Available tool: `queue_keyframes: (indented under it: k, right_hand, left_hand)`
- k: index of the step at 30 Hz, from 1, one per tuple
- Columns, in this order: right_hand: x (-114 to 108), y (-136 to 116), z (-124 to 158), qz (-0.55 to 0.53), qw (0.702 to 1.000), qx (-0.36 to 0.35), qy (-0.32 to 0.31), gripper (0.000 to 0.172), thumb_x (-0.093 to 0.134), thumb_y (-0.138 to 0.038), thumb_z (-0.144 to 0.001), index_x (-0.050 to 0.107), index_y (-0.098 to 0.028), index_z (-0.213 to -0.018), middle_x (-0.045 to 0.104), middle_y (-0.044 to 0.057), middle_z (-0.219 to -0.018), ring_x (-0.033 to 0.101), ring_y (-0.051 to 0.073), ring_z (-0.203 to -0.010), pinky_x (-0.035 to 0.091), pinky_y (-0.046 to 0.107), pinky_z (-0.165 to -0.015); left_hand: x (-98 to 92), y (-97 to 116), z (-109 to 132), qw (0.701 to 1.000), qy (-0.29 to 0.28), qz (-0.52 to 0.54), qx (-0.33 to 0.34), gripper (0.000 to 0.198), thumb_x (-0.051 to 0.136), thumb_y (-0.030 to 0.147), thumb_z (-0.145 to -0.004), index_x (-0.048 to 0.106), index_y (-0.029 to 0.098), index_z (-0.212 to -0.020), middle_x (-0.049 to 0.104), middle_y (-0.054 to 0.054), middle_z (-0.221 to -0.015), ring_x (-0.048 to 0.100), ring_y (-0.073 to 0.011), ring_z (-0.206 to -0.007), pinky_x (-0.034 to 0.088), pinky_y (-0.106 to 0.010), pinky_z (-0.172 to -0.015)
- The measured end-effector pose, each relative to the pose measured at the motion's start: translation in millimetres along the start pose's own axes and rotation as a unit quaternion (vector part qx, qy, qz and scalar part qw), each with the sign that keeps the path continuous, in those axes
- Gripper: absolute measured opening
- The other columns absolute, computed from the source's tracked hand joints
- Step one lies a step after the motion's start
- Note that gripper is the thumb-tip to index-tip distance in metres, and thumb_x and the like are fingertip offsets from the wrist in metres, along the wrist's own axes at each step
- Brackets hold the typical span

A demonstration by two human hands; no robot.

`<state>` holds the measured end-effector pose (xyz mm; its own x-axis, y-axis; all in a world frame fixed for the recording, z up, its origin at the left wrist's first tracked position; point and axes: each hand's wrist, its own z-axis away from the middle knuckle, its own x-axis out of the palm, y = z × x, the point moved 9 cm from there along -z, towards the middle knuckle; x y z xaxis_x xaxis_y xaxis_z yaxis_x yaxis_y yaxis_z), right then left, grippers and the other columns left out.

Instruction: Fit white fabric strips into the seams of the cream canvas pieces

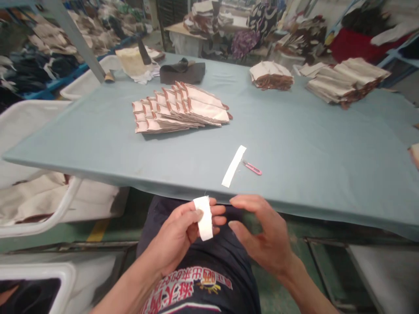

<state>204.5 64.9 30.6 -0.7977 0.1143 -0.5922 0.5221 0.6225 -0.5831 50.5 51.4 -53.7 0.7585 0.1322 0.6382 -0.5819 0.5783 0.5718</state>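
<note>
Between the thumb and fingers of my left hand (pixel 183 226) is a short white fabric strip (pixel 205 222), held over my lap just off the table edge. Loose threads stick out at its top end. My right hand (pixel 265 235) hovers to the right of it, thumb and fingers apart, with nothing in them. On the table ahead lies a longer white strip (pixel 234 166), set at a slant. Pink thread snips (pixel 252 168) rest just right of that strip.
Overlapping cream fabric pieces with brown edges (pixel 180 109) lie on the blue-green table (pixel 278 135). More stacks (pixel 271 75) (pixel 347 80) sit at the back right. Dark folded cloth (pixel 182 72) is behind. White bins (pixel 65 205) stand at the left. A grey post (pixel 77 39) rises at the left corner.
</note>
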Motion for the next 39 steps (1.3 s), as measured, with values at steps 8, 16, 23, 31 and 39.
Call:
queue_keyframes:
  k: [8, 16, 23, 31, 39]
  right_hand:
    - [10.6, -47.3, 2.7, 0.175, 0.974, -0.143, 0.013, 0.030, 0.068, -0.011, -0.095, 0.061, -0.023, -0.121, 0.079, 0.006, -0.099, 0.070, 0.021, -0.087, 0.055, 0.035, -0.083]
    - [32.6, -38.9, 4.1, 0.094, 0.993, -0.067, -0.022, 0.017, 0.061, -0.014, -0.100, 0.068, -0.025, -0.088, 0.076, 0.001, -0.077, 0.063, 0.019, -0.068, 0.046, 0.035, -0.067]
    - [55.3, 9.8, 20.9, -0.149, 0.954, 0.258, -0.042, 0.017, 0.068, -0.025, -0.090, 0.066, -0.024, -0.073, 0.070, -0.002, -0.069, 0.059, 0.015, -0.060, 0.045, 0.027, -0.058]
    - [76.4, 19.1, 25.6, -0.228, 0.901, 0.364, -0.061, 0.028, 0.079, -0.035, -0.076, 0.059, -0.022, -0.061, 0.059, -0.004, -0.057, 0.045, 0.011, -0.051, 0.038, 0.025, -0.050]
    - [93.6, 36.0, 30.7, -0.299, 0.856, 0.416, -0.069, 0.041, 0.072, -0.052, -0.083, 0.054, -0.022, -0.061, 0.051, -0.005, -0.054, 0.040, 0.011, -0.052, 0.036, 0.024, -0.051]
  left_hand:
    - [2.3, -2.2, -2.9, 0.999, 0.027, 0.013, 0.020, 0.027, 0.075, 0.017, -0.084, 0.079, 0.010, -0.109, 0.084, -0.012, -0.105, 0.077, -0.0190, -0.095, 0.059, -0.022, -0.087]
    - [-3.1, -1.9, 2.1, 0.995, 0.041, -0.053, 0.067, 0.038, 0.079, 0.031, -0.080, 0.077, 0.010, -0.112, 0.083, -0.014, -0.107, 0.074, -0.0285, -0.110, 0.053, -0.034, -0.099]
    - [-7.7, 2.0, -0.2, 0.989, 0.019, -0.120, 0.083, 0.036, 0.075, 0.037, -0.084, 0.079, 0.010, -0.108, 0.083, -0.013, -0.099, 0.074, -0.0276, -0.098, 0.052, -0.034, -0.091]
    - [-16.5, 9.1, -2.8, 0.979, -0.014, -0.172, 0.106, 0.035, 0.075, 0.044, -0.087, 0.078, 0.010, -0.090, 0.074, -0.006, -0.078, 0.060, -0.0167, -0.072, 0.045, -0.026, -0.072]
    - [-21.2, 34.7, 5.3, 0.903, 0.003, -0.387, 0.189, 0.040, 0.059, 0.045, -0.099, 0.061, 0.015, -0.073, 0.049, 0.003, -0.066, 0.040, -0.0130, -0.063, 0.031, -0.025, -0.060]
